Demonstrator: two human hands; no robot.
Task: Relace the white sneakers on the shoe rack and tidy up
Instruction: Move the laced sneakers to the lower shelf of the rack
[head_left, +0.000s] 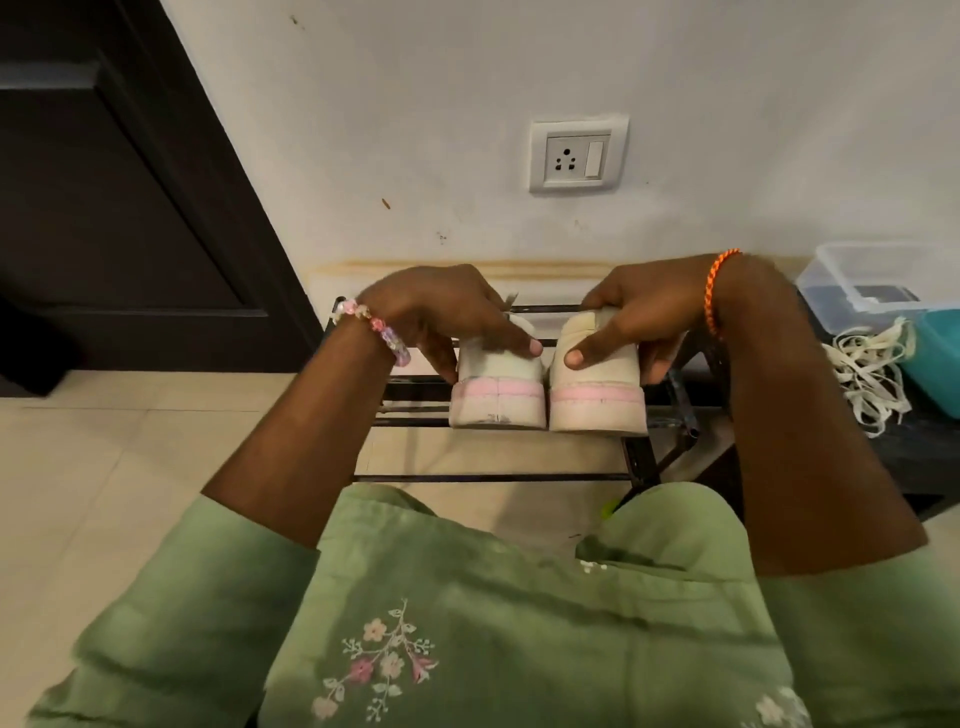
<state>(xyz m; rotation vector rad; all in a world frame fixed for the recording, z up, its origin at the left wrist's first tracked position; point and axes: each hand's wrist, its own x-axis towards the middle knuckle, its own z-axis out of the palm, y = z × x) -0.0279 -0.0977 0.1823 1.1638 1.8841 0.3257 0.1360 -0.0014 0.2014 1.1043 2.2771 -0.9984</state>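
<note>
Risk noted: the two white sneakers, left one (498, 387) and right one (597, 389), are stood heels outward on the thin bars of the shoe rack (493, 477), and a sole may be tipped between the bars if either is released unevenly; the loose laces (870, 374) heaped well apart on the right may be left behind. Each heel is held by one hand, left hand (441, 306) and right hand (649, 301), fingers (522, 340) curled narrowly round the collar, thumbs pressed on the heel backs.
</note>
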